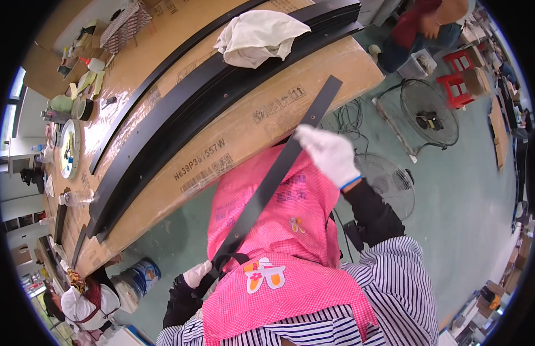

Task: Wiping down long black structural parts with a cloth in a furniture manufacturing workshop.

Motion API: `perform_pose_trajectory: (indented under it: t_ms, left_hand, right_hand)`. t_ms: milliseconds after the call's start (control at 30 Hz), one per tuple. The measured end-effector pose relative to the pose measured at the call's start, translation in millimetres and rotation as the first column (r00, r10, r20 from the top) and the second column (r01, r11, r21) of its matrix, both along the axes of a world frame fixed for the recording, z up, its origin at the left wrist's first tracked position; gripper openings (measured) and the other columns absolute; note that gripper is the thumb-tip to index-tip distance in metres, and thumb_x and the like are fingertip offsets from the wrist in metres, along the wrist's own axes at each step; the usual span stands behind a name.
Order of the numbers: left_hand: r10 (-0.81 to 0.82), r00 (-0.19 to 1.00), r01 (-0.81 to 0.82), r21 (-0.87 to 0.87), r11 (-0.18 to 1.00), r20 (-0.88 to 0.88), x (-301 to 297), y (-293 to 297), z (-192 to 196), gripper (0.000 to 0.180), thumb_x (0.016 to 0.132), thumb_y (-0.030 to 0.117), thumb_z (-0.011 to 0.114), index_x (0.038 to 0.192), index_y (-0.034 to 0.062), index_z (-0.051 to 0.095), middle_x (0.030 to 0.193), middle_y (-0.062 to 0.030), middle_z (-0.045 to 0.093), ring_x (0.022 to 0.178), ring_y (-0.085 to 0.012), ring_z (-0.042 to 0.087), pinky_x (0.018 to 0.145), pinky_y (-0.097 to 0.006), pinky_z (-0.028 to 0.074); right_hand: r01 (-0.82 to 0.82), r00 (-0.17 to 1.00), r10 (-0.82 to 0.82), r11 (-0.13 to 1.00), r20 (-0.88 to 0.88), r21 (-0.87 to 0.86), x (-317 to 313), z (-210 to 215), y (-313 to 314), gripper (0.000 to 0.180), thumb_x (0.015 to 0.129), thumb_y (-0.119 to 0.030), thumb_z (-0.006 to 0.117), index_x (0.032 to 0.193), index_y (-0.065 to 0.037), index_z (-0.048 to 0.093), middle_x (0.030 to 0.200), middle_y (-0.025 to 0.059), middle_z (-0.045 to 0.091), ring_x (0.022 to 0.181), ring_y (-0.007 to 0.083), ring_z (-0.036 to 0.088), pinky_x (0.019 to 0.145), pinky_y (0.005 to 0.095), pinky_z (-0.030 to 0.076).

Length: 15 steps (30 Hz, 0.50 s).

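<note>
A long, flat black strip (267, 184) with small holes slants across my front, over the pink apron (256, 230). My left hand (195, 274), in a white glove, is closed around its lower end. Near the upper end, my white-gloved right hand (328, 153) has its fingers bent against the strip's right edge; that hand is slightly blurred. Beyond them, a stack of curved black strips (163, 124) lies on a cardboard-covered table (244, 138). A crumpled white cloth (258, 37) rests on top of the stack.
A single thin black strip (137, 95) lies behind the stack. A clear bottle (77, 198) and a round white tray (70, 149) stand at the table's left. Fans (430, 112), cables and red stools (456, 78) occupy the right floor. Other people are nearby at upper right and lower left.
</note>
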<state>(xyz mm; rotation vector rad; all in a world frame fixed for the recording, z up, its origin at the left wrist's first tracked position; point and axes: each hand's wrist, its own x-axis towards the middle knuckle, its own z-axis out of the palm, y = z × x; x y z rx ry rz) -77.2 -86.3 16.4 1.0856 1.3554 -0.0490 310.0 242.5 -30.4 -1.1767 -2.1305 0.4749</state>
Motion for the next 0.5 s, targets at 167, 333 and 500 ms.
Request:
perform_pose_trajectory:
  t_ms: [167, 333, 500]
  left_hand:
    - [-0.119, 0.992, 0.123, 0.435, 0.892, -0.037, -21.4, -30.0, -37.9, 0.014, 0.100, 0.014, 0.052, 0.108, 0.0042, 0.058, 0.086, -0.0167, 0.062, 0.086, -0.0388, 0.065, 0.072, -0.041, 0.050]
    - [-0.118, 0.991, 0.131, 0.462, 0.877, -0.057, -29.1, -44.4, -56.3, 0.022, 0.106, 0.021, 0.048, 0.105, 0.0043, 0.061, 0.087, -0.0162, 0.064, 0.086, -0.0362, 0.066, 0.073, -0.041, 0.050]
    - [0.248, 0.958, -0.219, -0.190, 0.957, 0.145, -10.2, -5.4, -18.6, 0.056, 0.113, 0.046, 0.038, 0.094, 0.0015, 0.068, 0.088, -0.0100, 0.068, 0.084, -0.0234, 0.062, 0.078, -0.037, 0.048]
  right_hand:
    - [0.280, 0.960, -0.280, 0.960, 0.007, -0.032, 5.1, 4.8, 24.7, 0.025, 0.103, -0.024, 0.059, 0.122, -0.016, 0.073, 0.098, 0.0113, 0.076, 0.084, 0.0324, 0.073, 0.072, 0.0403, 0.059]
    - [-0.406, 0.889, 0.437, 0.890, 0.138, -0.207, -50.6, 33.6, -92.2, 0.027, 0.098, -0.022, 0.062, 0.122, -0.018, 0.071, 0.073, 0.0038, 0.060, 0.062, 0.0244, 0.062, 0.055, 0.0372, 0.050]
    - [-0.218, 0.958, 0.202, 0.974, -0.204, -0.058, -38.7, 27.9, -56.2, 0.027, 0.098, -0.015, 0.060, 0.124, -0.013, 0.067, 0.091, 0.0121, 0.071, 0.084, 0.0313, 0.071, 0.072, 0.0412, 0.058]
